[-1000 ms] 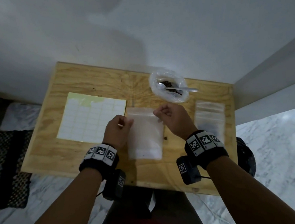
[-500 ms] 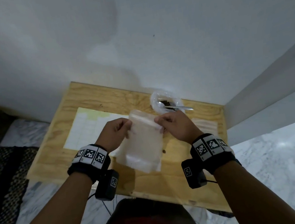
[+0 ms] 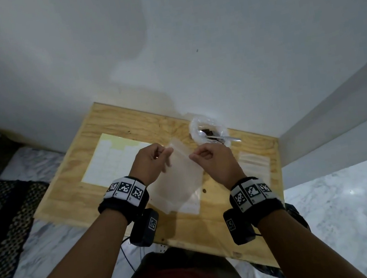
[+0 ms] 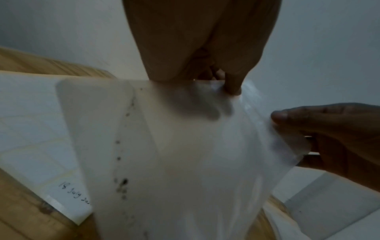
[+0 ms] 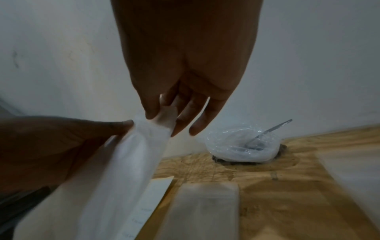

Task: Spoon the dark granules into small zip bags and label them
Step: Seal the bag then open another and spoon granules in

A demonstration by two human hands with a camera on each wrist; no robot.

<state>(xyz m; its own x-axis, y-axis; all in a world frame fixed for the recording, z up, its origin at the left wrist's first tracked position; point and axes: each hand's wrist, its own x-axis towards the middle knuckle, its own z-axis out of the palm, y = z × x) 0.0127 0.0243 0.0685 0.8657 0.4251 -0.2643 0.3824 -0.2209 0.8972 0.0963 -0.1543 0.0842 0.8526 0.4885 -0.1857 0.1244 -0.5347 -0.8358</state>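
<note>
Plywood table [image 3: 109,121] against a white wall [image 3: 186,32], marble floor [image 3: 352,209], dim light.

Zip bag [image 3: 178,175]: clear, flat, hanging mouth-up above my table. Label sheet [image 3: 112,163] flat at left. Dark granules [image 3: 208,132] in plastic-lined bowl [image 3: 199,124] at back, spoon [image 3: 223,137] resting inside. Spare bags [image 3: 255,164] stacked at right.

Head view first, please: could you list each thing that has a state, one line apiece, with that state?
zip bag: lifted off the table, pinched at its top edge by both hands.
left hand: pinches the bag's top left.
right hand: pinches the bag's top right.
spoon: resting in the granule bag.
granule bag: open, on the table.
label sheet: flat, some labels gone.
spare bags: stacked flat.
</note>
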